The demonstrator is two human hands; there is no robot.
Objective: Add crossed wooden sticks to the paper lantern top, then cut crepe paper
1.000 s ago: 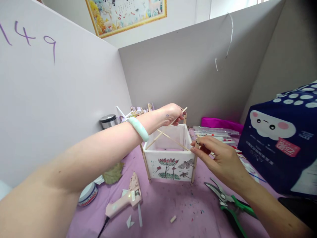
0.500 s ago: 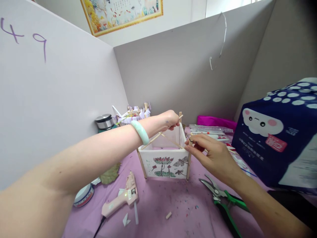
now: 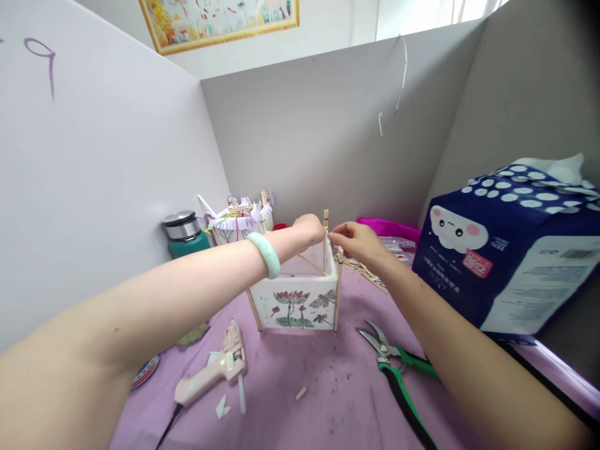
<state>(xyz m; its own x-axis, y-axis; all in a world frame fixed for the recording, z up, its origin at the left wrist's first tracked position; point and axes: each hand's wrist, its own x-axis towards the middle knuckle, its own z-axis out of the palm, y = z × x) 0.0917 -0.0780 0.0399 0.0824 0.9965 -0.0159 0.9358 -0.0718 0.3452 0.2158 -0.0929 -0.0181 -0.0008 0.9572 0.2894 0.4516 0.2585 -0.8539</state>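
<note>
A white box-shaped frame [image 3: 290, 304] with thin wooden posts stands on the purple cloth; lotus flowers and leaves are drawn on its front panel. Across its top reaches my left hand [image 3: 310, 229], closed at the back right corner, its fingertips mostly hidden behind the hand. My right hand [image 3: 352, 239] comes from the right to the same corner, thumb and fingers pinched beside the wooden post [image 3: 326, 219]. What either hand grips is too small or hidden to make out. A thin stick [image 3: 307, 264] slants across the open top.
A pink glue gun [image 3: 210, 372] lies front left, green-handled pruning shears [image 3: 394, 369] front right. Behind stand a teal flask [image 3: 182, 234] and a second decorated frame [image 3: 232, 232]. A blue tissue pack [image 3: 515, 250] is at the right; a small wooden piece [image 3: 300, 393] lies in front.
My right hand has moved from the front right corner to the back right corner, near my left hand. The view has shifted, and the stick end above my left hand no longer shows.
</note>
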